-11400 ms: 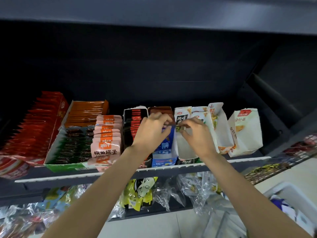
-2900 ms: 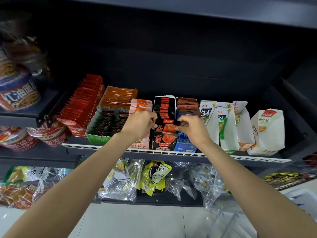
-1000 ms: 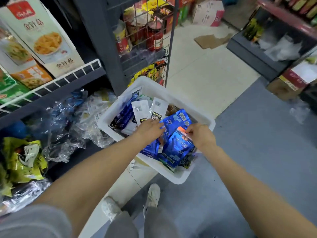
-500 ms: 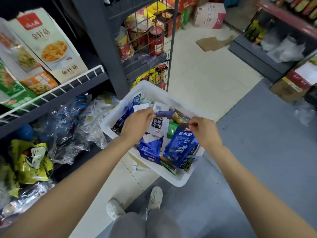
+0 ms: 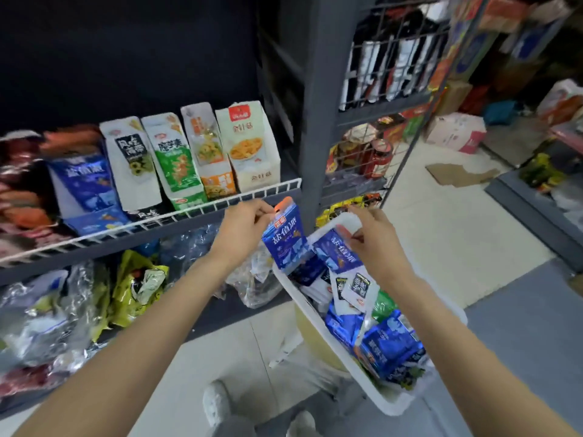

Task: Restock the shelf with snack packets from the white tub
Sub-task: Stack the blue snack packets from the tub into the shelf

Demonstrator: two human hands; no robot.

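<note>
Above the white tub (image 5: 318, 323), two blue packets held.
Left hand (image 5: 243, 230) pinches one blue packet (image 5: 285, 244); right hand (image 5: 373, 238) pinches another blue packet (image 5: 336, 252).

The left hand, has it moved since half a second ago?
Yes. The left hand has lifted out of the white tub, pinching a blue packet up beside the shelf rail.

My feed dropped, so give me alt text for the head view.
Left hand and right hand each pinch a blue snack packet above the white tub, beside the snack shelf.
</note>
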